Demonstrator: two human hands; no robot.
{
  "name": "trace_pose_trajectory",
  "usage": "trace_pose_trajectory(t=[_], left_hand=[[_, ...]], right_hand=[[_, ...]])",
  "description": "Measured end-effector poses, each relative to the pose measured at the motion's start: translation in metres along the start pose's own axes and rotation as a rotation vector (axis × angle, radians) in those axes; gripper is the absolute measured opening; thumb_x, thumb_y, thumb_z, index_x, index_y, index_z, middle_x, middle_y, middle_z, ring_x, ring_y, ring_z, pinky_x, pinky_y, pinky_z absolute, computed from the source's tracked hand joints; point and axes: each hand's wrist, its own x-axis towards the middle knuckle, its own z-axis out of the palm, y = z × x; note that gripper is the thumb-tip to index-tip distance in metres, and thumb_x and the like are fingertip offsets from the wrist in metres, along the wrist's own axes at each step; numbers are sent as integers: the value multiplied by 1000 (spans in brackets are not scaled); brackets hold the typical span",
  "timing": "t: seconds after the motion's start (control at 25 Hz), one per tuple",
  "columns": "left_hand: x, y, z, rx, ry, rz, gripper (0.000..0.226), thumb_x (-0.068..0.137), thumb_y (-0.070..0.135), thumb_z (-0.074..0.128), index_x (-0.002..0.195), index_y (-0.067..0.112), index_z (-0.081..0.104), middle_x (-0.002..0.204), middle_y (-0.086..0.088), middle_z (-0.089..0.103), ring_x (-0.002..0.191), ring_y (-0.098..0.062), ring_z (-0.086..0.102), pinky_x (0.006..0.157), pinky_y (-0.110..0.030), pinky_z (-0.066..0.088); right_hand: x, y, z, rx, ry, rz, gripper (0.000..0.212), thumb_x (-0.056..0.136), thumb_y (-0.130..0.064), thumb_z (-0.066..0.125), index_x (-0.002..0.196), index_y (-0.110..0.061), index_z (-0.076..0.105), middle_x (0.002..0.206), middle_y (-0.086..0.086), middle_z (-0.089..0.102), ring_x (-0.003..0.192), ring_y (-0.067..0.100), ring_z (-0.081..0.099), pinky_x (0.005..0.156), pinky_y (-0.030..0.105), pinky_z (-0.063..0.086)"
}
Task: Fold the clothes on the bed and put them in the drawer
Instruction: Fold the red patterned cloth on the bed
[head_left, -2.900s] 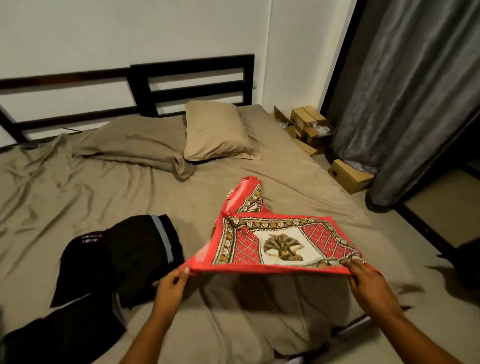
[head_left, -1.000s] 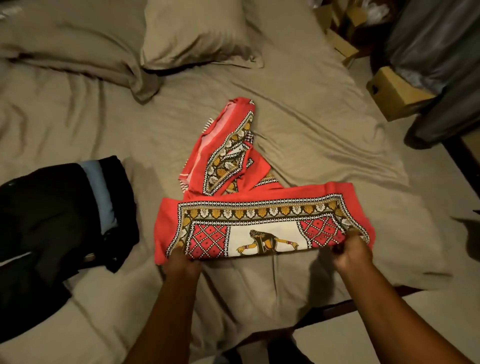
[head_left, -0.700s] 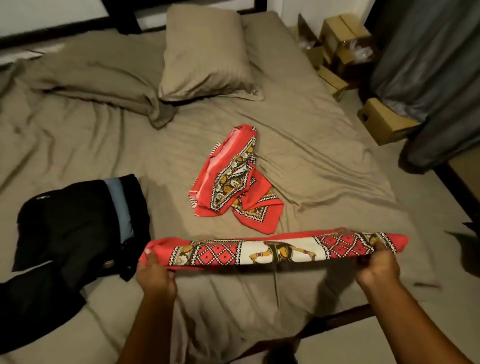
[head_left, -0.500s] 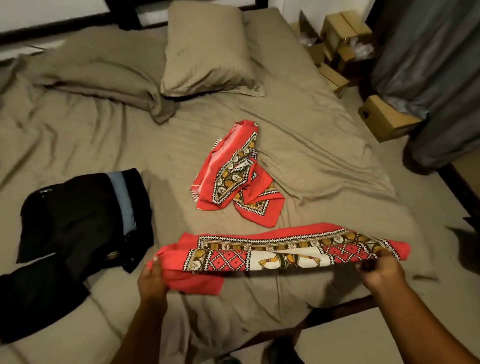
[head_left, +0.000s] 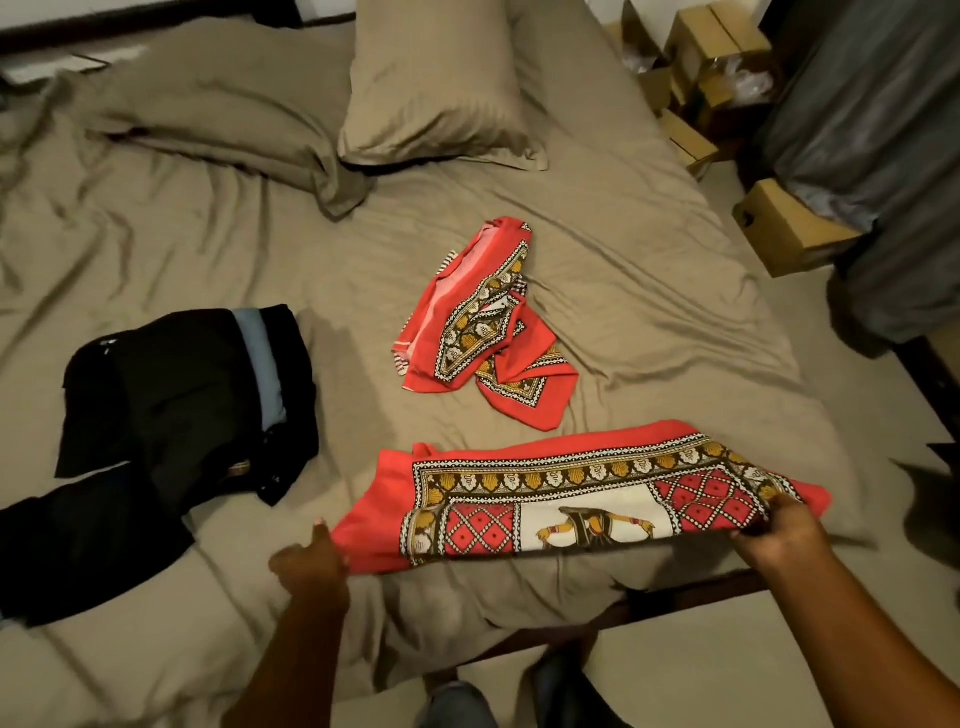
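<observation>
Black garment cut by left edge, right hand fingertips beneath red cloth

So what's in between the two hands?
The red patterned cloth: it stretches from the left hand to the right hand, both holding its ends. The head view shows it.

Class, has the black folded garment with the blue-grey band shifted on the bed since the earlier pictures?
No. The black folded garment keeps its spot left of and below the rectangular tan pillow.
</observation>
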Motion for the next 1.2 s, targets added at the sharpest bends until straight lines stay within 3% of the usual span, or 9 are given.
trace_pose_trajectory(t=[0.2,0.36,0.48,0.56,0.68,0.76,0.84,0.96,1.2], left_hand=[[-80,-43,59,-94,-397,-446,49,90,59,62,110,14,55,106,-13,61,96,-36,57,81,-53,48],[-82,-72,71,-169,-309,-577,56,83,49,73,120,14,50,122,-15,50,117,-36,52,93,-57,42],[-80,-83,74,-303,-348,-508,56,88,65,58,116,17,56,131,-17,59,94,-27,60,91,-47,44],[-75,-75,79,-351,-401,-507,57,90,69,51,122,22,59,121,-8,66,102,-25,61,93,-42,42],[-55,-56,83,-410,-402,-413,50,98,47,52,133,12,56,128,-11,66,105,-29,65,74,-43,57],[-53,-27,79,-497,-425,-362,39,99,21,54,133,3,52,133,-12,59,99,-25,64,64,-42,61],[-52,20,78,-599,-441,-309,22,104,5,39,124,0,49,122,-17,56,94,-20,60,76,-27,55],[-57,101,74,-745,-404,-144,35,108,21,36,134,2,50,134,-18,58,118,-27,59,83,-43,53],[-99,157,29,-808,-480,14,43,103,45,43,124,12,59,110,-9,72,101,-25,67,99,-49,47]], right_hand=[[-6,5,5,-40,6,-21,40,108,-25,34,140,-14,55,117,12,68,88,27,63,96,46,46],[1,4,3,-73,-11,-31,41,108,-24,32,140,-14,56,110,13,67,91,29,63,96,47,47],[9,0,-2,-83,-1,-25,42,107,-25,33,139,-13,57,115,15,68,98,31,65,91,50,50],[12,-2,-5,-64,-13,-25,43,108,-30,34,141,-13,57,122,14,67,104,30,65,95,49,49],[14,-7,-2,-44,-40,-15,47,108,-36,34,142,-12,55,130,14,66,121,30,62,102,48,48],[17,-12,3,-32,-63,-14,43,108,-32,35,135,-9,59,108,15,74,106,27,69,90,44,54],[14,-21,16,-37,-93,-44,38,108,-27,35,133,-12,59,86,13,76,79,23,74,71,38,59],[-4,-40,49,79,-232,-124,35,108,-25,36,140,-28,51,98,9,71,70,18,72,55,31,61],[-56,-46,72,251,-559,-170,47,95,-30,52,138,-14,60,131,11,68,119,28,67,95,54,52]])
